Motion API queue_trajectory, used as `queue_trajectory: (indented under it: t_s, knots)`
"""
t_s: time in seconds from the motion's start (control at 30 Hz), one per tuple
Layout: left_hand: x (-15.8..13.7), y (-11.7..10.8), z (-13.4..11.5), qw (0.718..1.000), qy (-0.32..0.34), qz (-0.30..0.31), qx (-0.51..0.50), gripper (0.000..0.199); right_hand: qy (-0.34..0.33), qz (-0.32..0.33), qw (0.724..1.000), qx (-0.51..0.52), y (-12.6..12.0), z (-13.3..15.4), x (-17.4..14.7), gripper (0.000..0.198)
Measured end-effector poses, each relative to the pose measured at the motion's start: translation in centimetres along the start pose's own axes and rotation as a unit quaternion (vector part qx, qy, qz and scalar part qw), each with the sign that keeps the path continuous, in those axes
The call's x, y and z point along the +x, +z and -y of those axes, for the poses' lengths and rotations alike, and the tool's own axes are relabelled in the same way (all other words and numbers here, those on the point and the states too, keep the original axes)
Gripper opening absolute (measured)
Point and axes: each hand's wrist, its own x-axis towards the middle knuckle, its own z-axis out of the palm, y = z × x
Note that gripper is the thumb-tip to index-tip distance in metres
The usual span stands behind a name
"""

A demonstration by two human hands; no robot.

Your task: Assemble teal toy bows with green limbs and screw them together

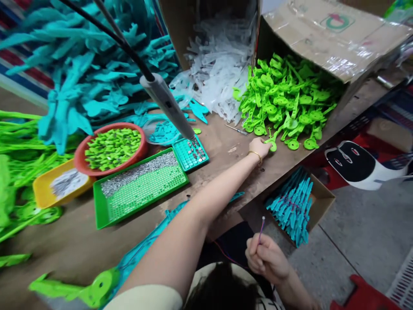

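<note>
Two hands, well apart, and both busy! The left hand (259, 148) has its fingertips on a lime-green piece (273, 144) at the table's (222, 159) edge of the green heap (284, 94); whether they have closed around it, the view doesn't tell. Down below, the right hand (269, 258) pinches a thin wire (261, 230), its white tip (263, 218) poking up above the fingers.

Where's the danger? The heap looks tangled, so a hard tug could drag neighbours along and send some sliding. The slim metal rod (236, 129) lies near that wrist; a careless sweep might roll it away. And that wire: a loosened pinch could let it slip, a snag could strain it.

Now the pose: left arm stretched long across the table, palm down, wrist low; right arm bent, fingers curled, hand held off the table's front, near the carton (323, 199).
</note>
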Motion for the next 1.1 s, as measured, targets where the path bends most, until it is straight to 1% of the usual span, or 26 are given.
queue_trajectory:
  t_s: [0.07,0.17,0.2,0.23,0.27,0.3,0.37,0.43,0.47,0.5,0.53,0.57,0.6,0.63,0.67,0.73,0.8,0.87,0.93,1.0,1.1]
  knots:
    - [-0.7,-1.3,0.0,0.999,-0.012,0.013,-0.04,0.025,-0.007,-0.006,1.0,0.009,-0.4,0.3,0.4,0.022]
    - [-3.3,-4.6,0.7,0.993,-0.013,0.049,-0.104,0.022,0.012,-0.018,1.0,0.015,-0.9,0.4,1.3,0.021]
    - [-4.5,-6.0,1.2,0.99,-0.002,0.065,-0.129,0.021,0.019,-0.02,0.999,0.017,-0.9,0.4,1.6,0.02]
    - [-5.8,-7.3,1.7,0.98,0.032,0.091,-0.174,0.021,0.025,-0.021,0.999,0.019,-1.0,0.4,1.9,0.02]
    - [-7.2,-8.7,2.4,0.973,0.08,0.108,-0.19,0.023,0.028,-0.023,0.999,0.019,-1.0,0.4,2.1,0.02]
    - [-8.6,-9.9,3.2,0.971,0.133,0.119,-0.162,0.026,0.027,-0.026,0.999,0.019,-1.0,0.4,2.4,0.019]
    - [-11.1,-12.2,5.2,0.963,0.24,0.117,-0.033,0.028,0.015,-0.048,0.999,0.007,-1.2,0.6,2.8,0.019]
    - [-13.0,-13.9,7.4,0.935,0.321,0.11,0.104,0.024,-0.025,-0.101,0.994,-0.041,-1.3,0.9,3.2,0.02]
    - [-13.7,-14.5,8.5,0.918,0.348,0.108,0.157,0.021,-0.059,-0.14,0.985,-0.083,-1.4,1.2,3.4,0.021]
    - [-14.2,-15.0,9.7,0.903,0.364,0.11,0.2,0.017,-0.098,-0.183,0.968,-0.138,-1.6,1.5,3.7,0.021]
    - [-14.7,-15.4,10.7,0.891,0.374,0.116,0.23,0.014,-0.137,-0.222,0.944,-0.203,-1.6,1.8,4.0,0.021]
    - [-15.0,-15.7,11.7,0.884,0.376,0.123,0.249,0.012,-0.172,-0.253,0.914,-0.267,-1.7,2.1,4.4,0.02]
    - [-15.3,-15.9,12.6,0.881,0.375,0.132,0.257,0.012,-0.197,-0.272,0.884,-0.324,-1.8,2.3,4.7,0.02]
    - [-15.5,-16.0,13.4,0.881,0.372,0.142,0.255,0.014,-0.21,-0.277,0.863,-0.365,-1.8,2.5,5.0,0.02]
    - [-15.8,-16.1,14.0,0.884,0.368,0.151,0.245,0.015,-0.215,-0.271,0.854,-0.389,-1.8,2.6,5.3,0.019]
    - [-16.1,-16.1,14.9,0.894,0.36,0.158,0.214,0.016,-0.212,-0.248,0.855,-0.402,-1.8,2.5,5.8,0.019]
    - [-16.4,-16.0,15.3,0.908,0.347,0.151,0.181,0.021,-0.214,-0.233,0.858,-0.404,-1.8,2.2,6.0,0.018]
    - [-16.5,-15.8,15.6,0.921,0.331,0.134,0.157,0.035,-0.222,-0.236,0.854,-0.408,-1.8,1.7,6.1,0.017]
    - [-16.4,-15.5,15.8,0.927,0.325,0.121,0.144,0.047,-0.228,-0.245,0.851,-0.406,-1.8,1.4,6.1,0.016]
    - [-16.4,-15.4,16.0,0.926,0.33,0.119,0.137,0.048,-0.232,-0.252,0.848,-0.404,-1.9,1.2,6.1,0.016]
    - [-16.2,-15.5,16.1,0.924,0.335,0.126,0.133,0.044,-0.232,-0.251,0.851,-0.4,-1.9,1.3,6.0,0.015]
